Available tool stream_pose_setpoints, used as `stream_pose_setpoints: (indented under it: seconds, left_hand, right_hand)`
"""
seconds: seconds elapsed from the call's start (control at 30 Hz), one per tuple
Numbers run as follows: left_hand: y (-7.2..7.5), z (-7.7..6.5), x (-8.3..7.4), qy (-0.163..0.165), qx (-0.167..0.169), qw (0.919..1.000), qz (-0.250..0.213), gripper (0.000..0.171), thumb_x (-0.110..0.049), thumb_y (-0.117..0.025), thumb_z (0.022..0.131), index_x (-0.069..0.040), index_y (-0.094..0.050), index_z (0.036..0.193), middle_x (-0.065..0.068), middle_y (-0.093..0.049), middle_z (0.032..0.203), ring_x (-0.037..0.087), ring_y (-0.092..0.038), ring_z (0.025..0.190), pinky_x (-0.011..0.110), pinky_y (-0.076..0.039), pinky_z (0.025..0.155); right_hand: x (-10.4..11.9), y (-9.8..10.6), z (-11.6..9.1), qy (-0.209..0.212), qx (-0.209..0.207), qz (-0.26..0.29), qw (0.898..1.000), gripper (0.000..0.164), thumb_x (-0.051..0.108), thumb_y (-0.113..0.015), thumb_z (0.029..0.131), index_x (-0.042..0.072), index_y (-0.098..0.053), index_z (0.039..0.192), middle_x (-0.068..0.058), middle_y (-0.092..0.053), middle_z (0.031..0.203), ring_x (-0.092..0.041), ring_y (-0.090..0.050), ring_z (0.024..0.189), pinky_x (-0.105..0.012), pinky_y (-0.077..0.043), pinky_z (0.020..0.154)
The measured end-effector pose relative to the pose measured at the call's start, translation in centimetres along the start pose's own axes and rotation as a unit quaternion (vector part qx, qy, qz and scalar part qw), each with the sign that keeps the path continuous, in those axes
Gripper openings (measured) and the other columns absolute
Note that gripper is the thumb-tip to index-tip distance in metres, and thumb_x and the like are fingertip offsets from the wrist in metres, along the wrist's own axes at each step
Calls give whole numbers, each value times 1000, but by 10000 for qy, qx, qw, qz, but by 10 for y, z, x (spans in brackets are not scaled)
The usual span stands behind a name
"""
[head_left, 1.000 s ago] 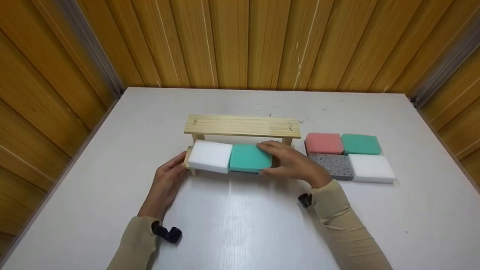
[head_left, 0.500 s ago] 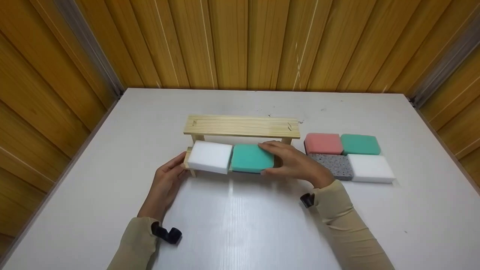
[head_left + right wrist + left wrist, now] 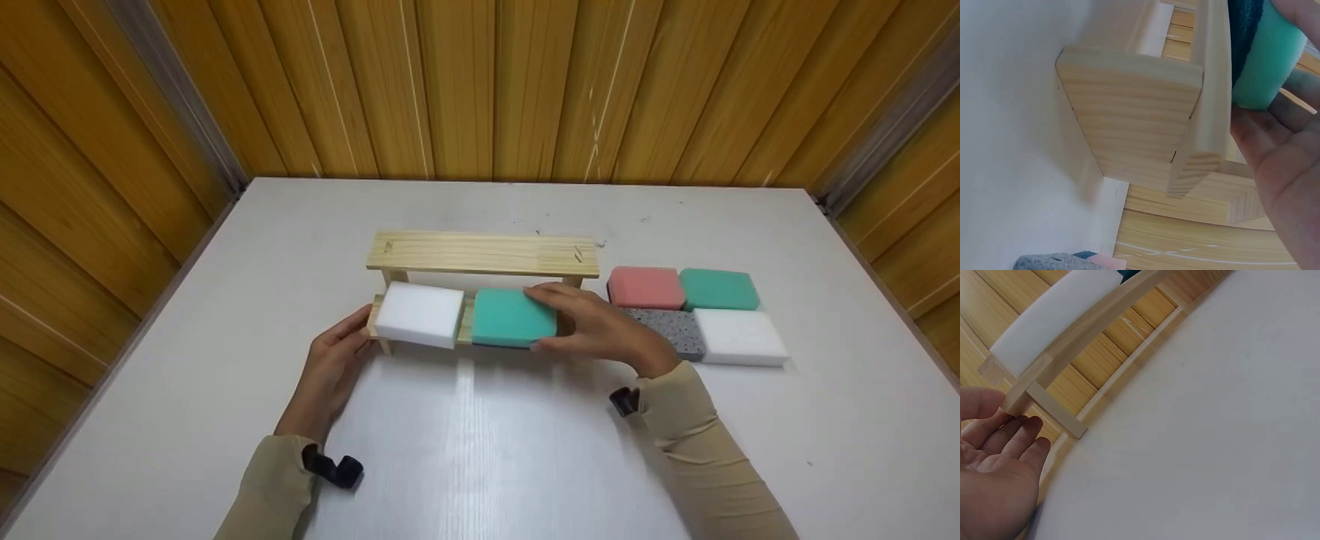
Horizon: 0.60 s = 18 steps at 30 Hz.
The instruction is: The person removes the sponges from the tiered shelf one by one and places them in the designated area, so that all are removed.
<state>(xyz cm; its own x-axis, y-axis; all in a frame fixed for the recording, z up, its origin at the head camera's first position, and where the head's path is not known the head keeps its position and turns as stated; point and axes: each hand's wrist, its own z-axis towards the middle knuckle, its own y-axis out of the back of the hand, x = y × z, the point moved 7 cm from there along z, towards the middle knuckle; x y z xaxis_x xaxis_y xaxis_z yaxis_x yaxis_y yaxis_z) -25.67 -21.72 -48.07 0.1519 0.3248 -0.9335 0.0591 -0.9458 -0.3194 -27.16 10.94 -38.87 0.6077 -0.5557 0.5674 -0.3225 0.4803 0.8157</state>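
A small wooden two-step rack (image 3: 480, 252) stands on the table. On its lower step, a white sponge (image 3: 420, 313) lies at the left, slightly askew, and a green sponge (image 3: 513, 318) with a dark underside lies to its right. Bare wood shows in the gap between them. My left hand (image 3: 339, 358) holds the left end of the lower step, its thumb and fingertips at the wood in the left wrist view. With thumb and fingers, my right hand (image 3: 600, 330) grips the right end of the green sponge, which rests against the step board (image 3: 1213, 84) in the right wrist view.
Right of the rack, a pink sponge (image 3: 646, 287), another green sponge (image 3: 720, 289), a grey speckled block (image 3: 671, 331) and another white sponge (image 3: 741, 336) lie in a two-by-two group on the white table (image 3: 465, 450). Wood-look panels (image 3: 495, 90) enclose the back and sides.
My right hand has slid the green sponge to the right along the lower step, opening a gap from the white sponge. My left hand has stayed at the step's end.
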Motion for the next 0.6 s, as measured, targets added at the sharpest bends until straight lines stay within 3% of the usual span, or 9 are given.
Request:
stream_pose_setpoints:
  seconds: [0.6]
  left_hand:
    - [0, 0, 0, 85, 56, 9999, -124, 49, 1, -47, 97, -1, -37, 146, 10, -36, 153, 20, -38, 140, 23, -41, 109]
  right_hand:
    - [-4, 12, -20, 135, -172, 74, 9997, 74, 28, -77, 82, 9, -43, 145, -11, -45, 147, -29, -43, 134, -50, -41, 109]
